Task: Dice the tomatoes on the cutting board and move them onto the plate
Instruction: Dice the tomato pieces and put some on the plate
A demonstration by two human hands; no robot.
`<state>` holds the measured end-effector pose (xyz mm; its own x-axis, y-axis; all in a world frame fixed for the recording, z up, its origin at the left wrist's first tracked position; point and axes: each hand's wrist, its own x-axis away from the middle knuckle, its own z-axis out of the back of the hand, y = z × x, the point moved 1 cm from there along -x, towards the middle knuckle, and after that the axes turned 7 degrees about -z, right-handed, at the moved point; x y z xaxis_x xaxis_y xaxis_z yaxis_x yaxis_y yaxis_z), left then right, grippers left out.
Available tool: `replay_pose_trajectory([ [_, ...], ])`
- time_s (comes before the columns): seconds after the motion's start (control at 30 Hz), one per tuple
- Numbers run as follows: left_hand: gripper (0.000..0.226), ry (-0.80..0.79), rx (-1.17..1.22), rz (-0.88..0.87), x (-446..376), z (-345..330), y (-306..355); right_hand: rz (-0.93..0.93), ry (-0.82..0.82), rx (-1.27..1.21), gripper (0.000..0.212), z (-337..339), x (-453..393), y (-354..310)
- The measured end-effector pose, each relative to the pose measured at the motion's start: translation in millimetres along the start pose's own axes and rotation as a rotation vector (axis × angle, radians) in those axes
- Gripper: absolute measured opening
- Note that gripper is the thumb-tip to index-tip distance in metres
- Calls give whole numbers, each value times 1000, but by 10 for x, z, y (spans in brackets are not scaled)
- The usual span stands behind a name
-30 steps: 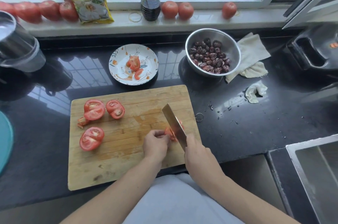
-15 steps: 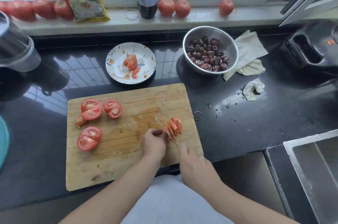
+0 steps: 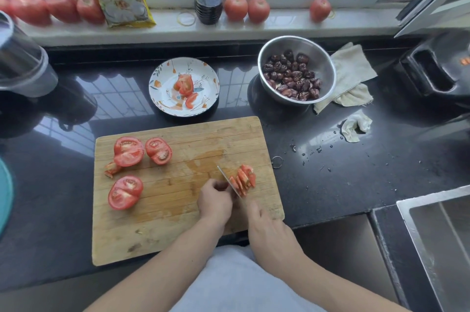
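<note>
Tomato slices [image 3: 243, 179] lying near cutting board [image 3: 178, 230]'s right edge, right hand [image 3: 270, 229] gripping knife [image 3: 229, 181], left hand [image 3: 215, 201] curling against slices, board's centre lying bare.

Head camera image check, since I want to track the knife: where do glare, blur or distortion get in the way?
Head view: window grid glare on the black counter left of the plate; wide-angle bending curves the sill; the knife shows edge-on as a thin line, slightly soft beside the tomato slices.
</note>
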<state>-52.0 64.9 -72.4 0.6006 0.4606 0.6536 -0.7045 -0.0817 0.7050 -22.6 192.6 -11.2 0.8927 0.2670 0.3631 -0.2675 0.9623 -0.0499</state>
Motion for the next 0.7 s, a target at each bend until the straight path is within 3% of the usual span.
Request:
replay_pose_trajectory([
  [0.1,8,-2,-33,-17,-3,2,30,2,-57,-35,29,19,-174,-103],
  [0.33,13,31,-77,-27,-26,-21,50,-79,-151,-105,40,33,-169,-2],
  [0.47,10,36,-113,-15,-49,-48,31,-19,-167,-53,36,42,-101,-14],
  [0.6,12,52,-129,-14,-25,-57,71,-158,-179,-322,29,114,-603,-221],
  [0.7,14,60,-142,-5,7,-40,90,-153,-153,-451,13,138,-730,-147],
])
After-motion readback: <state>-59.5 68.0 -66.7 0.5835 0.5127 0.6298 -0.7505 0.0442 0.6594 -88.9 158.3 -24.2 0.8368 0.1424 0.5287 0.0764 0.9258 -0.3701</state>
